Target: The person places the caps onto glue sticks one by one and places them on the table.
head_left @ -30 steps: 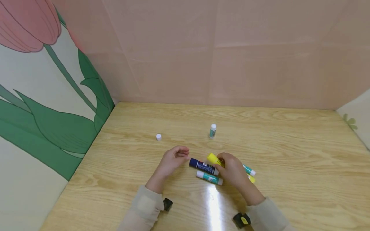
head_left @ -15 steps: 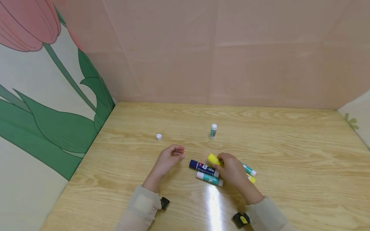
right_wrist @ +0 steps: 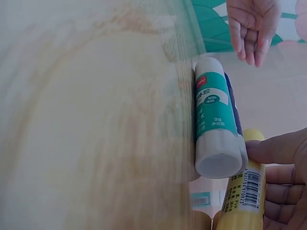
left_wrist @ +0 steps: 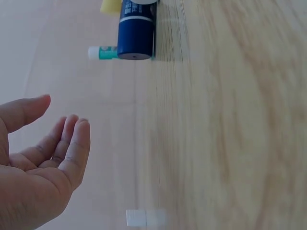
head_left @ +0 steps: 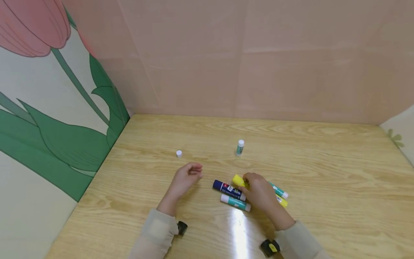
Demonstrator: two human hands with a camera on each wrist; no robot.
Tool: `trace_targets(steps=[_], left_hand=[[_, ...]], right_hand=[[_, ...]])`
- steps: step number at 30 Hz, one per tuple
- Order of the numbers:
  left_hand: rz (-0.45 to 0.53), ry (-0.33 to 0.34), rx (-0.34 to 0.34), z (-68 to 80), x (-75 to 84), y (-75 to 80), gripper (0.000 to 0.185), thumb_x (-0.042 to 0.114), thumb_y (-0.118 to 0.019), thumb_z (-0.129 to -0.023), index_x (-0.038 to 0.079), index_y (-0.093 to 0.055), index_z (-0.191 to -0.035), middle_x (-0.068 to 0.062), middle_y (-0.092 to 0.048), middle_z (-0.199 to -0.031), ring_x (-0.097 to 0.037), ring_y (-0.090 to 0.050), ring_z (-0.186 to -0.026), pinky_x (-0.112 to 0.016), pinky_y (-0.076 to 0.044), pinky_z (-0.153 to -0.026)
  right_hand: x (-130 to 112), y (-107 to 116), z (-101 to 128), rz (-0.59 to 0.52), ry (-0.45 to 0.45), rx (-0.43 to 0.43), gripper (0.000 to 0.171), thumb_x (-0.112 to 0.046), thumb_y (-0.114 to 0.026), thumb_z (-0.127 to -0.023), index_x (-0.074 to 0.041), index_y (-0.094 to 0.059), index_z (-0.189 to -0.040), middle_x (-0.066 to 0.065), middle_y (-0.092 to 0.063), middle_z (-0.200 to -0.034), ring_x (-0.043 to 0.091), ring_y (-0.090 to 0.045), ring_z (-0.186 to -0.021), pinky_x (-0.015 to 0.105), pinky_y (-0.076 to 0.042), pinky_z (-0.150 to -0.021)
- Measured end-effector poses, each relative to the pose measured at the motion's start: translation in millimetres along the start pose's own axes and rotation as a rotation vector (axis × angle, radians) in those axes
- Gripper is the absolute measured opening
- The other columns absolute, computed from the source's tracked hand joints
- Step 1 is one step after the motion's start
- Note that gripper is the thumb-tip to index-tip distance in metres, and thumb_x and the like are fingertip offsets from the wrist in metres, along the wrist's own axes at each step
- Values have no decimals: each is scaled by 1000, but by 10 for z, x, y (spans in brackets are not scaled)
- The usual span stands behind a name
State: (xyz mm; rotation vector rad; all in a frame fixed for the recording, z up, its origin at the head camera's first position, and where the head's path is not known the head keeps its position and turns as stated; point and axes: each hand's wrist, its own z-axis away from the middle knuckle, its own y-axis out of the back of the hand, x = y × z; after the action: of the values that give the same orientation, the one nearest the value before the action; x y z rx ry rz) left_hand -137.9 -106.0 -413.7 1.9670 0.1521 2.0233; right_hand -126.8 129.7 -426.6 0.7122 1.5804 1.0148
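Note:
My right hand (head_left: 257,189) grips a yellow glue stick (head_left: 238,180) near the middle of the wooden table (head_left: 323,172); in the right wrist view its fingers (right_wrist: 283,165) wrap the yellow glue stick (right_wrist: 243,201). A dark blue glue stick (head_left: 228,189) and a teal glue stick (head_left: 235,202) lie just left of that hand. Another teal stick (head_left: 280,190) and a second yellow one (head_left: 282,201) lie partly hidden behind it. My left hand (head_left: 187,175) hovers left of the blue stick with loosely curled fingers and holds nothing; the left wrist view shows the left hand (left_wrist: 45,158) empty.
A small teal glue stick (head_left: 240,147) stands upright farther back. A white cap (head_left: 179,153) lies to the back left. Pink panels (head_left: 258,57) wall the far side, and a tulip-printed panel (head_left: 48,108) closes the left.
My left hand has drawn back to the left, away from the blue glue stick. My right hand stays on the yellow glue stick with little movement.

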Motion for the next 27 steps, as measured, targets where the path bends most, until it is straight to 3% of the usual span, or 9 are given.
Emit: trace_targets(steps=[9,16,27], left_hand=[[0,44,23,-17,51,69,29,0,-57,-81,-8,-51,-107,-20,-54,-102,-27,-52,-93,-30,-46,-78],[7,59,56,-77,-98,139,30,2,-58,-80,-8,-51,-108,-18,-55,-102,-25,-52,-92,-29,-46,-77],[4,68,89,-71,-93,207,31,2,-59,-80,-8,-51,-108,-18,-54,-103,-26,-51,-94,-31,-45,-79]], right_hand=[[8,-12,-14,11,10,0,31,-16,-68,-73,2,-58,-98,10,-58,-87,18,-51,-73,33,-47,-61],[-16,14,-10,15,-10,-35,32,-17,-67,-75,1,-57,-99,10,-57,-89,18,-51,-74,34,-46,-61],[-19,10,-17,20,2,-42,32,-15,-68,-73,0,-57,-99,9,-58,-87,19,-51,-74,33,-46,-60]])
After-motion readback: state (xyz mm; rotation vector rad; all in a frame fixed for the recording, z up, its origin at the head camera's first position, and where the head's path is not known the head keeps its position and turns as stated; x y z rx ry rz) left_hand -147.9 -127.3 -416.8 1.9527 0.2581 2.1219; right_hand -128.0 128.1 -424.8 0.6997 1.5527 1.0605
